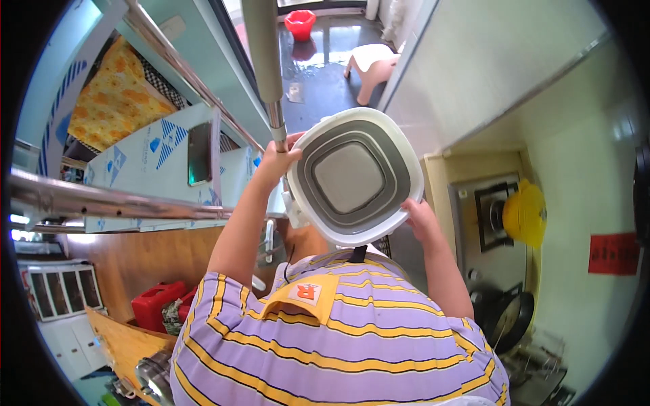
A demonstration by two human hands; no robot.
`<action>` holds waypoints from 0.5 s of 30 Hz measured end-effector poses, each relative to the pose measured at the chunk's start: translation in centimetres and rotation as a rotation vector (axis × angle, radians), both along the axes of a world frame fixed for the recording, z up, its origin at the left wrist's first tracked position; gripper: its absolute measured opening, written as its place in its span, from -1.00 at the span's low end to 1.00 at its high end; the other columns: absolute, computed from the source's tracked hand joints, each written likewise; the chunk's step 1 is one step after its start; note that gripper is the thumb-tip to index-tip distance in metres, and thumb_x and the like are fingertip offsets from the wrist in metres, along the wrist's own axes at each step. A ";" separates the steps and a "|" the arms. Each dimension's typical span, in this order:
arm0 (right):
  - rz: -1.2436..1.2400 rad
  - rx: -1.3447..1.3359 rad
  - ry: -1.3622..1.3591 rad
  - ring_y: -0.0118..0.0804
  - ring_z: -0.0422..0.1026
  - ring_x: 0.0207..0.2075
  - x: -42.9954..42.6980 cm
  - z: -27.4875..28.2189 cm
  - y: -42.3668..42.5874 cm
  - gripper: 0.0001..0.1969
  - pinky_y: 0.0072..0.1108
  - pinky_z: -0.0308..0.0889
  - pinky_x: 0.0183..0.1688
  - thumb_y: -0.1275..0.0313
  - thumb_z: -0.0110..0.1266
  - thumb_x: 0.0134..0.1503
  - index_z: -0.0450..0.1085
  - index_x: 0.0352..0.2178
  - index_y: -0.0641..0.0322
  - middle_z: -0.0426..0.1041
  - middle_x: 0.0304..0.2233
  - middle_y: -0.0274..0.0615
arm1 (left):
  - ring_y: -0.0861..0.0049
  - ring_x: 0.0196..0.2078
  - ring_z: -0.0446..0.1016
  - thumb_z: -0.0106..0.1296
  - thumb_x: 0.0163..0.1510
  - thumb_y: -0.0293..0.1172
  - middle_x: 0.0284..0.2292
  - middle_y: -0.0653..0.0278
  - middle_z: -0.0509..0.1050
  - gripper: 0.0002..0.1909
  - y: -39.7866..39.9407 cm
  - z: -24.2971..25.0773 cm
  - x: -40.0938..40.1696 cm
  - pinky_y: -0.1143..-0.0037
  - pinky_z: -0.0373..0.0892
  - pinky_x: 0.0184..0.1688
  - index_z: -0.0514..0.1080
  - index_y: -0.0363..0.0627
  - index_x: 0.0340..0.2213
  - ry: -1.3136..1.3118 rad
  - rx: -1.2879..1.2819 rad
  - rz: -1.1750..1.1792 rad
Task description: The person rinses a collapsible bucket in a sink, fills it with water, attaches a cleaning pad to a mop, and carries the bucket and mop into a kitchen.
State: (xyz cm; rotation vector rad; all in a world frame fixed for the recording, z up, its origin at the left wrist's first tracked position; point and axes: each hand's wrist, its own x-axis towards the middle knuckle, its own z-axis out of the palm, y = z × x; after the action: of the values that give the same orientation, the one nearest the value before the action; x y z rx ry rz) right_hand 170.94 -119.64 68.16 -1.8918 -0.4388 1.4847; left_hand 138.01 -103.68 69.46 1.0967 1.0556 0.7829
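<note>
My left hand [278, 161] grips the left rim of a collapsible white and grey plastic basin [349, 177]. A telescopic pole [264, 56] with a grey sleeve and metal shaft comes down to the same hand, between thumb and fingers; its lower part is hidden. On the lower right rim, my right hand [420, 221] closes with the thumb over the edge. I look straight into the basin, held in front of my waist, and its stepped inside holds nothing visible. A white plastic piece [295, 209] shows beside its left wall.
Ahead, a red bucket [300, 25] and a plastic stool [371, 66] stand on a wet-looking dark floor. Metal rails [122, 195] edge a film-covered surface [137, 152] with a phone [199, 154] on my left. A gas stove [490, 223] with a yellow pot [525, 213] is on my right.
</note>
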 end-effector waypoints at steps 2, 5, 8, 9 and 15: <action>0.024 0.028 0.120 -0.25 0.43 -0.35 0.0 -0.9 1.6 -0.56 -0.46 0.38 -0.25 0.39 -0.04 -0.08 0.25 -0.11 0.35 0.39 -0.27 -0.11 | 0.56 -0.20 0.44 -0.05 -0.16 -0.57 -0.19 0.21 0.48 -0.45 0.4 0.1 -0.8 0.60 0.32 -0.08 0.36 -0.37 -0.03 0.004 -0.026 0.079; 0.079 -0.004 0.213 -0.21 0.46 -0.37 -0.4 -0.4 3.8 -0.55 -0.45 0.43 -0.31 0.38 -0.04 -0.07 0.22 -0.11 0.36 0.38 -0.26 -0.08 | 0.55 -0.20 0.45 -0.06 -0.18 -0.59 -0.19 0.19 0.48 -0.44 1.1 1.6 -1.1 0.59 0.33 -0.08 0.36 -0.39 -0.03 -0.060 -0.040 0.104; 0.146 -0.017 0.192 -0.16 0.48 -0.37 -0.6 0.6 6.1 -0.55 -0.41 0.48 -0.36 0.39 -0.04 -0.06 0.19 -0.11 0.38 0.36 -0.27 -0.05 | 0.54 -0.20 0.46 -0.05 -0.19 -0.57 -0.20 0.20 0.49 -0.43 2.4 1.3 -1.4 0.59 0.35 -0.10 0.36 -0.40 -0.04 -0.050 -0.055 0.171; 0.161 -0.018 0.196 -0.16 0.48 -0.37 -0.4 0.3 6.7 -0.55 -0.41 0.48 -0.36 0.39 -0.04 -0.06 0.19 -0.11 0.38 0.36 -0.27 -0.05 | 0.53 -0.21 0.46 -0.04 -0.19 -0.56 -0.20 0.20 0.49 -0.43 2.9 1.3 -1.3 0.59 0.35 -0.11 0.36 -0.39 -0.04 -0.044 -0.055 0.180; 0.094 0.052 0.250 -0.10 0.48 -0.35 -0.5 -1.0 9.4 -0.57 -0.33 0.51 -0.35 0.42 -0.06 -0.06 0.16 -0.14 0.41 0.34 -0.30 -0.03 | 0.58 -0.26 0.45 -0.01 -0.14 -0.53 -0.23 0.21 0.50 -0.47 5.5 1.1 -1.1 0.60 0.36 -0.16 0.39 -0.30 -0.04 0.031 -0.014 0.229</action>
State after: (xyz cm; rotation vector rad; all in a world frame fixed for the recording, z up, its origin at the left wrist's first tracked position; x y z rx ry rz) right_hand 170.41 -110.29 67.15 -1.6376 -0.4496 1.7286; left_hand 136.92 -98.21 70.52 0.9889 1.2254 0.9407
